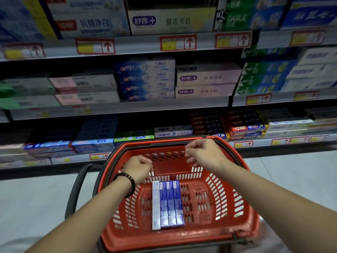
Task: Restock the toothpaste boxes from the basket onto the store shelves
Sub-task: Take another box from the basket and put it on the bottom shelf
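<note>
A red plastic basket (237, 189) sits on the floor in front of me. Several blue and white toothpaste boxes (167, 204) lie side by side on its bottom, left of centre. My left hand (139, 168), with a dark bead bracelet on the wrist, hovers over the far end of the boxes with its fingers curled and nothing in them. My right hand (202, 154) hangs above the basket's far rim, fingers loosely bent and apart, holding nothing. Matching blue Crest boxes (145, 80) are stacked on the middle shelf.
Three shelf levels (127, 46) full of toothpaste boxes run across the view, with red and yellow price tags on their edges. The basket's black handle (76, 187) lies folded down to the left. Pale floor tiles spread on both sides.
</note>
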Demonstrator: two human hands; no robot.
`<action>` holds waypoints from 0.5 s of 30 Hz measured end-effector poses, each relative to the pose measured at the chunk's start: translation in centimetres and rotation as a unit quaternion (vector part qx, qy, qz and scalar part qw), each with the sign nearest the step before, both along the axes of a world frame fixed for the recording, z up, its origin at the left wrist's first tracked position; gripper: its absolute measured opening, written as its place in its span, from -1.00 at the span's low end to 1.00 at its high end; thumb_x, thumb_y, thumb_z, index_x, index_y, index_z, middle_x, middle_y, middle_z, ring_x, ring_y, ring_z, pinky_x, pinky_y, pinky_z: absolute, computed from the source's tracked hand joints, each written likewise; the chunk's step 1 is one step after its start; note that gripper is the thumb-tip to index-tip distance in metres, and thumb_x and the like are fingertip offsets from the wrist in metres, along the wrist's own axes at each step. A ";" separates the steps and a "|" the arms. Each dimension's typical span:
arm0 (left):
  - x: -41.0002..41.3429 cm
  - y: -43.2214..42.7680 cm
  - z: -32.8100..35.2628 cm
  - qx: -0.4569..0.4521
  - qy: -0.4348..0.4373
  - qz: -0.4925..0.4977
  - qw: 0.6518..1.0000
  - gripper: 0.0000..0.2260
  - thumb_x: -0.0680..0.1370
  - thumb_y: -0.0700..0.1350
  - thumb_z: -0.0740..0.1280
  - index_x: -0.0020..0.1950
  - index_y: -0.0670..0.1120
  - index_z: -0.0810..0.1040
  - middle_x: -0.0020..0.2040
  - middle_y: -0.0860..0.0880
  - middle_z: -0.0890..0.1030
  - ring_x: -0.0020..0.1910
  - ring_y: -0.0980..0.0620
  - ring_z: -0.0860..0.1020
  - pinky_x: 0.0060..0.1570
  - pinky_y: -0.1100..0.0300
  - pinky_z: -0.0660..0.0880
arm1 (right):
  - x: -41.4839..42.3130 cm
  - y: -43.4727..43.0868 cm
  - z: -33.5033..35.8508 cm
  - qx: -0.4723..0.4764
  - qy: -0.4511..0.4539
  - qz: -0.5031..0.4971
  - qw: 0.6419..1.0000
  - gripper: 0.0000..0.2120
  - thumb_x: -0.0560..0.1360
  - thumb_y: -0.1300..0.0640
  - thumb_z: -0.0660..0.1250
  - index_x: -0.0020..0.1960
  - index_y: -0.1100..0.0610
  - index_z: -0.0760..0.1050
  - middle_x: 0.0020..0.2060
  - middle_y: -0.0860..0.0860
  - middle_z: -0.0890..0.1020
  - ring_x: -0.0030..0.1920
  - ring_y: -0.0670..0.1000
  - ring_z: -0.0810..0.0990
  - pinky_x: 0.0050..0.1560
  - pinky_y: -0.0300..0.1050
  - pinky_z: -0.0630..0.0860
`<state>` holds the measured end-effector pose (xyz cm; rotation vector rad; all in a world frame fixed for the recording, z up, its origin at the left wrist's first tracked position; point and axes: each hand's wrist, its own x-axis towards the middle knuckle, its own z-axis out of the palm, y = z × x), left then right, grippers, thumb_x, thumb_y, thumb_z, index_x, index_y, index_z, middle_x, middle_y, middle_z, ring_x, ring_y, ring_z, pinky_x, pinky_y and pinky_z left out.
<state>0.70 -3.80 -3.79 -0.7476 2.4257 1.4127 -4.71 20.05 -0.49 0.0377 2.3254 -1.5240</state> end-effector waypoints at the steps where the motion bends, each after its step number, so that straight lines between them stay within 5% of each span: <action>1: 0.3 0.0 -0.5 -0.006 -0.005 0.000 1.000 -0.90 0.60 -0.19 0.35 -0.02 -0.04 0.65 -0.12 -0.05 0.74 -0.28 -0.08 0.71 -0.36 0.10 0.60 | 0.2 0.1 -0.1 0.010 -0.001 0.010 1.000 -0.95 0.61 0.18 0.41 0.03 0.09 0.66 -0.12 0.05 0.77 -0.15 0.04 0.78 -0.21 -0.09 0.64; 4: 1.0 0.1 -2.7 -0.012 -0.039 0.015 0.999 -0.92 0.57 -0.16 0.37 -0.03 -0.03 0.65 -0.20 -0.12 0.74 -0.19 -0.18 0.73 -0.30 0.02 0.65 | 0.6 0.3 -0.3 0.027 -0.006 0.032 0.999 -0.94 0.62 0.15 0.41 0.05 0.08 0.65 -0.09 0.03 0.77 -0.16 -0.01 0.78 -0.23 -0.15 0.60; 8: 2.0 0.4 -6.0 -0.009 -0.085 0.036 0.996 -0.90 0.56 -0.19 0.35 -0.09 -0.15 0.65 -0.19 -0.23 0.73 -0.34 -0.14 0.66 -0.33 0.09 0.58 | 1.0 0.2 -0.7 0.029 -0.025 0.042 0.998 -0.96 0.61 0.16 0.41 0.03 0.09 0.65 -0.09 0.03 0.77 -0.17 0.01 0.78 -0.23 -0.11 0.61; 12: 2.1 0.5 -9.8 -0.023 -0.153 0.022 0.988 -0.82 0.51 -0.17 0.43 -0.29 -0.14 0.56 -0.27 -0.12 0.66 -0.31 -0.10 0.61 -0.21 0.08 0.60 | 1.6 0.4 -0.7 0.032 -0.042 0.061 0.997 -0.94 0.62 0.17 0.40 0.03 0.10 0.66 -0.09 0.02 0.77 -0.15 0.03 0.78 -0.18 -0.07 0.64; 15: 1.8 0.4 -12.3 -0.025 -0.186 0.011 0.982 -0.88 0.47 -0.15 0.46 -0.21 -0.18 0.63 -0.20 -0.13 0.69 -0.22 -0.08 0.65 -0.10 0.08 0.62 | 1.9 0.5 -0.2 0.027 -0.052 0.069 0.996 -0.93 0.63 0.17 0.39 0.04 0.10 0.66 -0.09 0.02 0.77 -0.14 0.02 0.78 -0.19 -0.08 0.64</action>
